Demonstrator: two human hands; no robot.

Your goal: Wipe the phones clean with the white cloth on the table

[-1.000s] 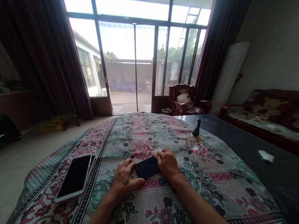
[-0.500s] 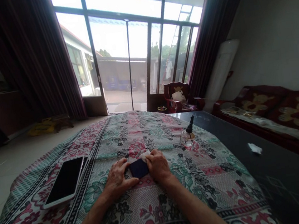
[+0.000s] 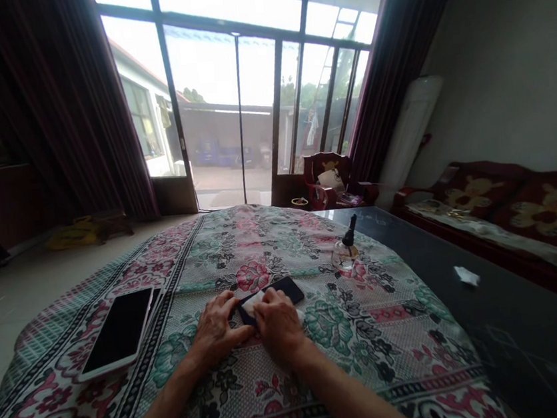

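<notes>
A dark, flat smartphone [image 3: 290, 289] lies on the patterned tablecloth [image 3: 296, 368], its right end showing beyond my fingers. My left hand [image 3: 215, 327] grips its left end between thumb and fingers. Pinched in the fingers of my right hand [image 3: 277, 320] is a folded white tissue [image 3: 251, 302], pressed on the phone's face near the left end. My right hand covers the phone's middle. To the right stands a clear glass bottle [image 3: 345, 256] with a black top.
Left of my hands lies a white-framed tablet [image 3: 118, 331] with a dark screen, partly over another thin dark item. A crumpled white paper [image 3: 467, 276] sits on the dark tabletop [image 3: 517, 316] at right. Beyond are a wooden chair [image 3: 325, 197] and a sofa [image 3: 489, 205].
My right hand has slid left along the phone with the tissue, uncovering the phone's right end. My left hand has stayed at the left end.
</notes>
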